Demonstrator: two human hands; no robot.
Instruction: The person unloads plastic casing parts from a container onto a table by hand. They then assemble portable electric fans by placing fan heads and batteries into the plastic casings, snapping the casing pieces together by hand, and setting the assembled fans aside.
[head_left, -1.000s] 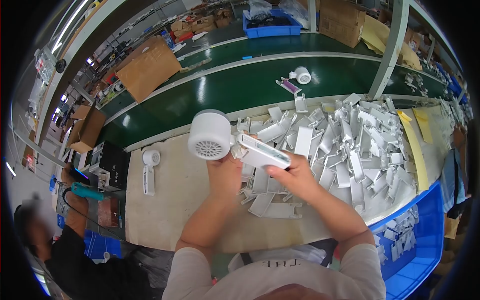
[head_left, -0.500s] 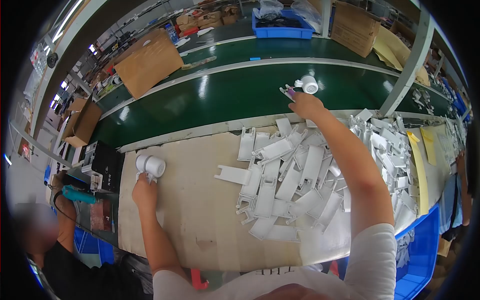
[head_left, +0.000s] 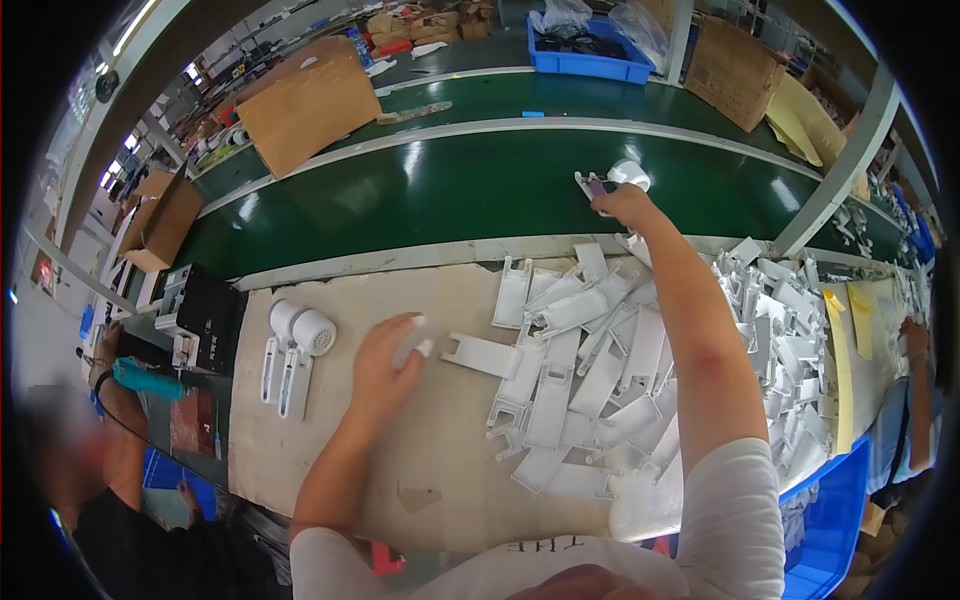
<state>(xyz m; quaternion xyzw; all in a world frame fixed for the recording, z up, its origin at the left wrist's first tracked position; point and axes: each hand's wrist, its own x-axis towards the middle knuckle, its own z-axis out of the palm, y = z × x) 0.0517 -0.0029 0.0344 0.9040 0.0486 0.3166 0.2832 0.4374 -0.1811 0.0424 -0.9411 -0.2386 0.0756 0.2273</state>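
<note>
My left hand (head_left: 388, 362) hovers over the tan worktop with thumb and fingers apart and nothing between them; white coverings show on two fingertips. To its left lie two white hair-dryer-shaped units (head_left: 315, 333) side by side, their slotted handles toward me. Over the green belt, my right hand (head_left: 627, 204) grips another white hair-dryer-shaped unit (head_left: 629, 174) by its opened handle, where something purple shows. My fingers hide part of that handle. A white handle shell (head_left: 482, 356) pokes out of the heap just right of my left hand.
A heap of white plastic shells (head_left: 555, 390) covers the worktop's right side. Behind runs the green conveyor belt (head_left: 450, 200), with a metal post (head_left: 845, 160) at right. A black box (head_left: 205, 320) stands at left, near a seated person (head_left: 150, 530). A blue bin (head_left: 835, 530) is at lower right.
My left hand has let go of the units at left and moved right, opening. Both now lie with their handles showing. My right hand still holds its unit, whose head has turned.
</note>
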